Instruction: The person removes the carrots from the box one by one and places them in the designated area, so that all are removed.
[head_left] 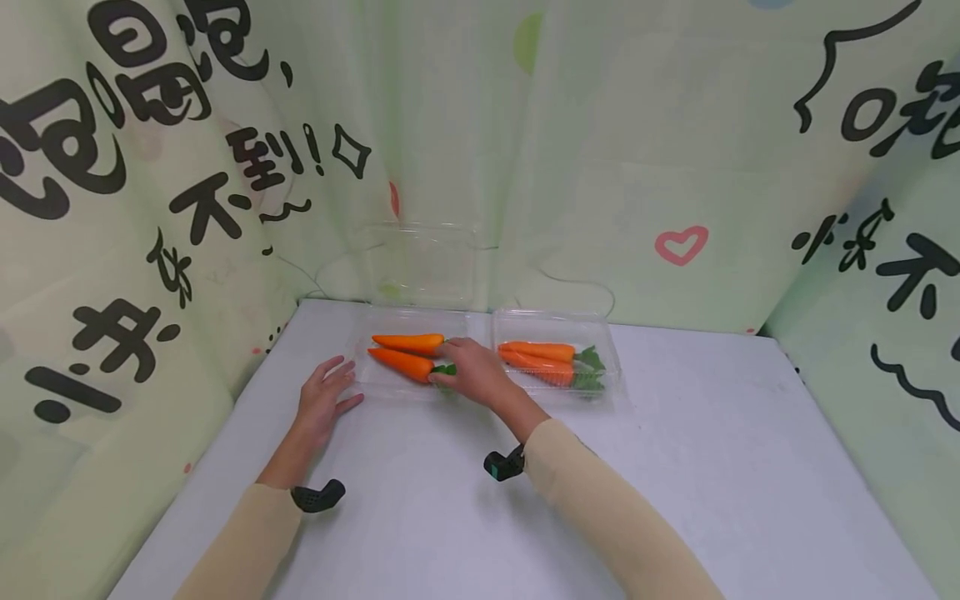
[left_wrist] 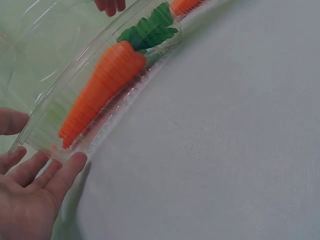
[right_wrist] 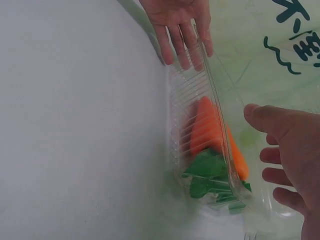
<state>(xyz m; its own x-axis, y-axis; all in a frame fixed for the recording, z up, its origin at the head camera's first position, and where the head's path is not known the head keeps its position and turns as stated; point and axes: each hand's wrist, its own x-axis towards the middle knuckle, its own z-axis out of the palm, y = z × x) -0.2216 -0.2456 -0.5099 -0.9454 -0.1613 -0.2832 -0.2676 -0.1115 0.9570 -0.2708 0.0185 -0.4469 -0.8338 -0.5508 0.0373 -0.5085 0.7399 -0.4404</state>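
Two orange carrots with green leaf tops, a front carrot (head_left: 401,363) and a rear carrot (head_left: 408,342), lie side by side in a clear plastic box (head_left: 382,389). The box's transparent lid (head_left: 423,262) is raised at the back. At the box's left end, the left hand (head_left: 322,402) has its fingers extended and touching the wall. Over the leafy end hovers the right hand (head_left: 476,372), its thumb and fingers apart in the right wrist view, with nothing between them. In the head view this hand partly hides the carrot tops.
A second clear box (head_left: 611,375) stands close on the right and contains more carrots (head_left: 540,360) with green leaves. The white table (head_left: 697,467) is bordered by a light green printed curtain (head_left: 600,167) at the back and sides.
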